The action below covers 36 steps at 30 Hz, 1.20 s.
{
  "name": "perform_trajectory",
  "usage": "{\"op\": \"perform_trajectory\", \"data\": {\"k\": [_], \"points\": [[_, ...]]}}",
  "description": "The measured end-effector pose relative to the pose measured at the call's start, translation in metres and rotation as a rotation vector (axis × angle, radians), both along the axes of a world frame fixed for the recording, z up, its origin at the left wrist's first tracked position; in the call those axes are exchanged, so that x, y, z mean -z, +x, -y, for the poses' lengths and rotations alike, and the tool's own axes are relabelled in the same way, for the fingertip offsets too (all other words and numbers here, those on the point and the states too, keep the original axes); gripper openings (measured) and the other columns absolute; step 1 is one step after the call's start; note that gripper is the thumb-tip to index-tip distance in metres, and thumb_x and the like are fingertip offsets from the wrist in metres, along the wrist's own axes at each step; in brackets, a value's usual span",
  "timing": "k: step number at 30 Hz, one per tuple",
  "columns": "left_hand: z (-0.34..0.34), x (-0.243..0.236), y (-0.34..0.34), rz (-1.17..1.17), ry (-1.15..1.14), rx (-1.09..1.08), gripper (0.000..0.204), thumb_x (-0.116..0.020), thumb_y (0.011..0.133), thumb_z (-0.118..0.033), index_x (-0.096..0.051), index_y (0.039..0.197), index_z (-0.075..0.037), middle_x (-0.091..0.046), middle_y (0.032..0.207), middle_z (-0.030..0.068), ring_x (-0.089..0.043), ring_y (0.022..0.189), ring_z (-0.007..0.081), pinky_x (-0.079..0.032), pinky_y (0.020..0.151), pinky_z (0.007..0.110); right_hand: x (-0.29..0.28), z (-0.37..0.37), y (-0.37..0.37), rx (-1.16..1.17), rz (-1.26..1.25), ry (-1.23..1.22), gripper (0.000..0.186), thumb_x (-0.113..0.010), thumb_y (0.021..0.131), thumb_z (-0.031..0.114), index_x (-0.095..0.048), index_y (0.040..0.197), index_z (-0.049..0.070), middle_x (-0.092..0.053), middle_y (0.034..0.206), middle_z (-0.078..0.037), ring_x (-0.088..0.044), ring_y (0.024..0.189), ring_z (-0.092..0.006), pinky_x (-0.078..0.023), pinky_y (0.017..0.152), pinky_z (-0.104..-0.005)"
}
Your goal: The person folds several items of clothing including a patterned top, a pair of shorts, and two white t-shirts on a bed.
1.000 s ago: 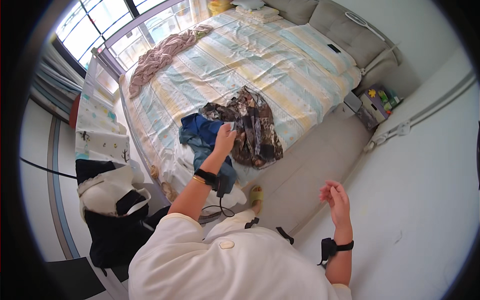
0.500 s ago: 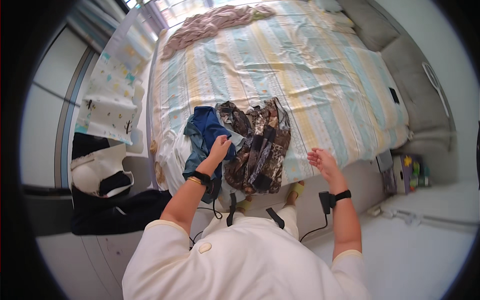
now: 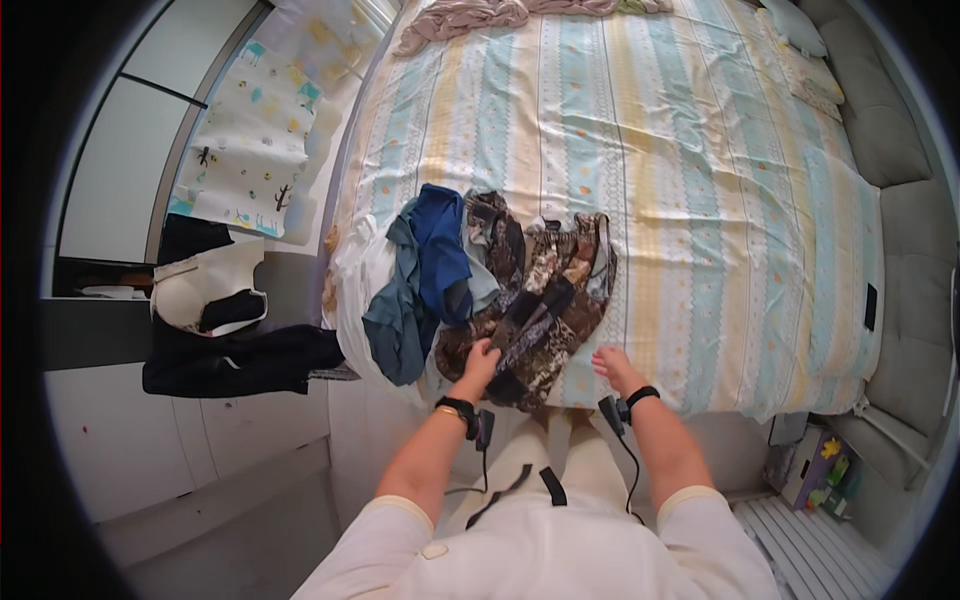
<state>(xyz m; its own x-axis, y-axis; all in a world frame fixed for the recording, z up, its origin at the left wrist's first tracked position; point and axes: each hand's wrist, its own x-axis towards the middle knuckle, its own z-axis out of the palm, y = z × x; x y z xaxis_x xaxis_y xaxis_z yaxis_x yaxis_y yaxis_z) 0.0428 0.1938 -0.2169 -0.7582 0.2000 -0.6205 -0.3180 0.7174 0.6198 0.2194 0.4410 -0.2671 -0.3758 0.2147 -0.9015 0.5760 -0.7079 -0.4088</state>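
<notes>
A brown-and-black camouflage-patterned garment (image 3: 553, 335) lies crumpled at the near edge of the bed. At its lower left part, my left hand (image 3: 480, 364) has its fingers curled closed on the fabric. My right hand (image 3: 617, 368) is just off the garment's right side, above the bed's edge, fingers apart and holding nothing. Left of the camouflage garment lies a bunched blue garment (image 3: 441, 250), with a teal-grey garment (image 3: 395, 330) beside and partly under it. White fabric (image 3: 357, 290) lies at the far left of this pile.
The bed's striped sheet (image 3: 690, 230) spreads beyond the clothes. A pink blanket (image 3: 470, 20) is rumpled at the far end. Black trousers (image 3: 250, 362) and a beige bra (image 3: 185, 298) lie to the left. A dark phone (image 3: 870, 307) rests near the grey headboard (image 3: 915, 235).
My left hand has moved from the blue garment rightward and nearer, onto the camouflage garment. My right hand has come nearer to me and closer to that garment. The view has shifted.
</notes>
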Motion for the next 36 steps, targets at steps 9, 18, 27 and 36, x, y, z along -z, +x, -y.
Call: {"op": "perform_trajectory", "data": {"k": [9,18,27,36], "points": [[-0.034,0.033,0.004,0.02,-0.286,0.046,0.058,-0.056,0.081,-0.032,-0.039,0.128,-0.004,-0.048,0.124,0.0221,-0.046,0.114,0.038,-0.036,0.097,0.04,0.047,0.067,-0.036,-0.254,0.153,0.052,0.076,-0.066,0.076,0.048,-0.038,0.124,-0.004,-0.049,0.121,-0.015,-0.053,0.101,-0.0306,-0.041,0.088,-0.043],[-0.007,0.066,0.006,0.426,0.186,0.202,0.039,-0.052,0.09,-0.028,-0.05,0.122,-0.005,-0.056,0.115,0.0069,-0.052,0.1,0.0172,-0.043,0.082,0.03,0.085,0.075,0.01,-0.185,0.248,0.67,0.022,-0.049,0.084,0.018,-0.054,0.089,-0.003,-0.058,0.089,-0.024,-0.055,0.085,-0.04,-0.043,0.075,-0.0447],[-0.013,0.085,0.011,-0.042,-0.228,0.35,0.057,-0.071,0.071,-0.027,-0.05,0.114,0.004,-0.057,0.108,0.0184,-0.056,0.1,0.0287,-0.045,0.084,0.036,0.047,-0.061,0.191,0.078,0.886,1.047,0.046,-0.052,0.087,0.042,-0.051,0.103,-0.001,-0.059,0.095,-0.019,-0.056,0.088,-0.0367,-0.043,0.076,-0.0442],[-0.043,0.1,0.085,0.474,0.038,0.334,0.044,-0.072,0.071,-0.029,-0.055,0.1,0.0,-0.06,0.089,0.009,-0.057,0.086,0.0196,-0.046,0.076,0.033,0.028,0.011,0.143,-0.343,0.43,0.965,0.074,-0.073,0.071,0.035,-0.041,0.122,-0.007,-0.05,0.115,-0.026,-0.051,0.106,-0.0343,-0.04,0.09,-0.0398]]}}
